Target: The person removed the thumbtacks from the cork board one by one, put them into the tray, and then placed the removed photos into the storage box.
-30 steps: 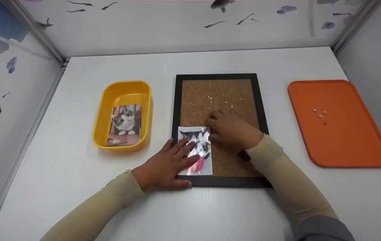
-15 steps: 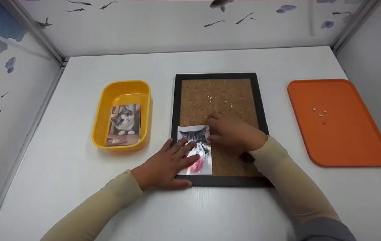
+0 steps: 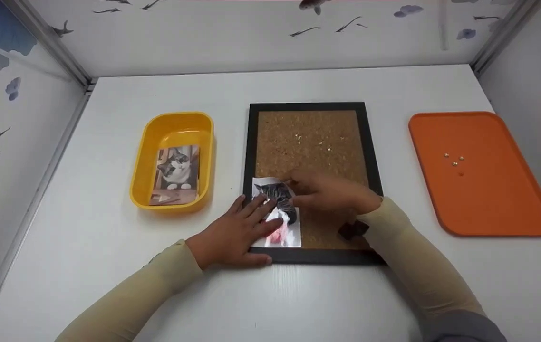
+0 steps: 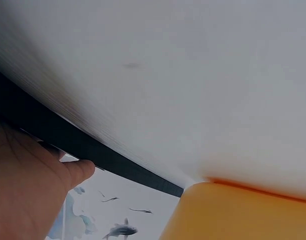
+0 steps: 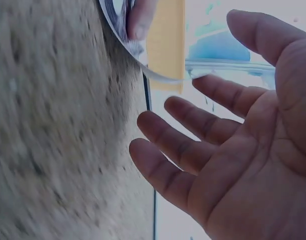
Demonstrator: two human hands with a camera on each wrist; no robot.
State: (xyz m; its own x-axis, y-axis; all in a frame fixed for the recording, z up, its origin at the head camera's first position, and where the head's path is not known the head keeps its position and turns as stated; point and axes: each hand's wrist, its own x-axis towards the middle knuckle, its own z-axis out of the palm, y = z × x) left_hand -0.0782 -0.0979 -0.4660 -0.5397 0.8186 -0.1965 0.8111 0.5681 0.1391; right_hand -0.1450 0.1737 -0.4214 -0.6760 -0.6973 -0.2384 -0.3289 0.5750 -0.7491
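A glossy cat photo (image 3: 290, 213) lies on the lower left of a black-framed corkboard (image 3: 313, 156). My left hand (image 3: 237, 237) spreads its fingers flat across the photo's left part, with the thumb on the frame's lower edge. From the right, my right hand (image 3: 332, 192) reaches low over the cork to the photo's upper right corner, which bends up. In the right wrist view, the fingers of the right hand (image 5: 228, 135) are loosely extended, thumb apart. One fingertip (image 5: 203, 82) is right at the photo's curved edge (image 5: 153, 75).
To the left stands a yellow bin (image 3: 208, 128) holding another cat picture (image 3: 175, 173). An orange tray (image 3: 494, 199) on the right bears several small shiny pieces (image 3: 455, 164). Small gold bits (image 3: 298, 137) dot the upper cork. Patterned panels (image 3: 270, 42) surround the white table (image 3: 280, 304).
My right hand has shifted slightly down and its thumb and fingers have spread apart. The photo's upper right corner has come up and curled toward the left. The left hand stays put.
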